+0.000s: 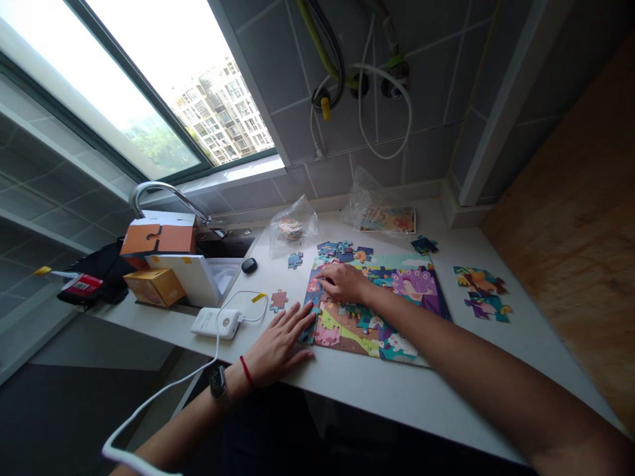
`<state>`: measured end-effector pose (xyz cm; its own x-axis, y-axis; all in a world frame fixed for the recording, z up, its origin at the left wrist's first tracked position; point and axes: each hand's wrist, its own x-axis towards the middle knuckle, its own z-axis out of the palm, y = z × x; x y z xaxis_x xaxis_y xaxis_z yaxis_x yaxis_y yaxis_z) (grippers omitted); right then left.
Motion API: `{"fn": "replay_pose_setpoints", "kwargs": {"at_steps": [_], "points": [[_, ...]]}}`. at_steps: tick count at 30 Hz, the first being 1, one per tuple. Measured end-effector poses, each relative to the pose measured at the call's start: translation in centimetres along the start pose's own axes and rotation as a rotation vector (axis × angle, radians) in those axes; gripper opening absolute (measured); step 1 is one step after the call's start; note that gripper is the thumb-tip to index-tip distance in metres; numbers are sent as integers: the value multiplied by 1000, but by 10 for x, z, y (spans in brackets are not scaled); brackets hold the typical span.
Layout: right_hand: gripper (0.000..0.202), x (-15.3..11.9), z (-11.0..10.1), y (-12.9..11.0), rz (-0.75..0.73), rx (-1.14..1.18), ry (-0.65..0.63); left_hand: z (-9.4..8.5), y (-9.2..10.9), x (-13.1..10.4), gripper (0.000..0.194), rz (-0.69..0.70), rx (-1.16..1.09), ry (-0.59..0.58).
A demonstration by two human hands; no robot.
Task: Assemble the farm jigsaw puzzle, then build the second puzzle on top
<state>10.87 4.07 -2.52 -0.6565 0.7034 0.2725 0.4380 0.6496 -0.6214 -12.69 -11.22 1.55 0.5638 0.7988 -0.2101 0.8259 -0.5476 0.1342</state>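
Note:
A colourful jigsaw puzzle (347, 330), partly assembled, lies on the white counter in front of me. My left hand (282, 340) rests flat with its fingers stretched out, the fingertips touching the puzzle's left edge. Over the upper left part of the puzzle, my right hand (342, 283) has its fingers bent and drawn together. What sits under those fingertips, if anything, is hidden. Loose blue puzzle pieces (337, 250) lie just beyond the right hand. A brown puzzle piece (278, 301) is left of the puzzle, and a single blue piece (295, 260) lies farther back.
More joined pieces (481, 294) lie to the right, with a dark piece (424, 244) behind. Plastic bags (292, 228) stand at the back. A white power bank (218, 322) with a cable, a black earbud case (249, 265), boxes (156, 287) and a faucet (169, 188) are left.

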Motion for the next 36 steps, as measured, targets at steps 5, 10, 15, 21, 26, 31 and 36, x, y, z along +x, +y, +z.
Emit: {"fn": "replay_pose_setpoints", "kwargs": {"at_steps": [5,10,15,21,26,31,36], "points": [[26,1,0,0,9,-29,-24,1,-1,1,71,-7,-4,15],[25,1,1,1,18,-27,-25,-5,-5,4,66,-11,-21,-15],[26,1,1,1,25,-29,-20,-11,-18,9,61,16,-85,-15],[25,1,-1,-1,35,-31,-17,-11,-31,18,83,-17,-205,87],[26,2,-1,-1,34,-26,-20,-16,-28,21,79,-28,-191,76],[25,1,0,0,32,-14,-15,-17,-26,21,65,14,-191,72],[25,1,-1,-1,38,0,-8,-14,-23,19,47,39,-131,76]]}}
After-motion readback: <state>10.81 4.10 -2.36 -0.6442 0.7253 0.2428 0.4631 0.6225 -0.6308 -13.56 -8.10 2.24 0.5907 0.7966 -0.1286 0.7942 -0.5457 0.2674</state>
